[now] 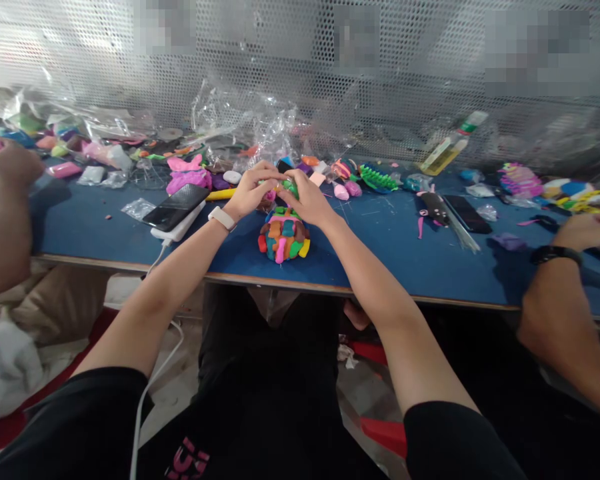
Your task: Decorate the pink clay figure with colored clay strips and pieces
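My left hand and my right hand meet over the table, fingertips together around a piece of green clay. Both hands are closed on it, and the fingers hide much of its shape. Just below them, near the table edge, sits a rounded clay model covered in patches of orange, teal, brown, pink, green, red and yellow. Whether the green piece touches this model I cannot tell. A yellow stick lies beside my left wrist.
A black phone rests on a white power bank with a cable. Clay models, including a pink one and a green spiky one, line the back. A bottle leans right. Co-workers' arms flank me.
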Available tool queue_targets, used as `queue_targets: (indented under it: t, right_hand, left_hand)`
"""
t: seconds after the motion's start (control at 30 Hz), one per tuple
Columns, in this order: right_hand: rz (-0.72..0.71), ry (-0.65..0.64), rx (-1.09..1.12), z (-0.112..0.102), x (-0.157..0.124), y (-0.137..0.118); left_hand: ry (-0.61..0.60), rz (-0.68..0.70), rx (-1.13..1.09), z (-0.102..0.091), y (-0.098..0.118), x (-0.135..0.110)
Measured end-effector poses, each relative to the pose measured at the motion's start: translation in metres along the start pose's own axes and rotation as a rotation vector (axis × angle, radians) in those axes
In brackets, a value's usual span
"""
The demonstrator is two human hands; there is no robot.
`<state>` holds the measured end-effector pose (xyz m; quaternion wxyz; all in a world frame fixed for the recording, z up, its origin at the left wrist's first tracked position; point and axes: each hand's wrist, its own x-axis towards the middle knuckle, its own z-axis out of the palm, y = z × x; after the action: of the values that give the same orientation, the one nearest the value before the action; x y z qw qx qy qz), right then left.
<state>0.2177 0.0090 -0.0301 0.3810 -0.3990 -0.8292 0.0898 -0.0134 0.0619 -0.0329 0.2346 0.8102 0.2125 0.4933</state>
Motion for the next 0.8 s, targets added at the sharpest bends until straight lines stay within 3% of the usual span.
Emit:
queue_targets:
  t: [0.27, 0.5, 0.7, 0.8]
  right_hand:
    - [-0.007, 0.061, 0.057, 0.001, 0.001, 0.007]
    - [0.052, 0.09, 0.114, 0.003, -0.001, -0.009]
    - [0.021, 0.106, 0.13, 0.01, -0.001, -0.002]
    - [0.199, 0.129, -0.065, 0.001, 0.006, 0.026]
  left_hand:
    - [-0.197, 0.074, 0.015, 0.001, 0.003, -0.004]
    - [-0.207, 0.063, 0.104, 0.008, 0.016, -0.004]
    - [-0.03, -0.008, 0.148, 0.008, 0.01, -0.001]
    - [0.06, -0.07, 0.166, 0.003, 0.0, 0.0]
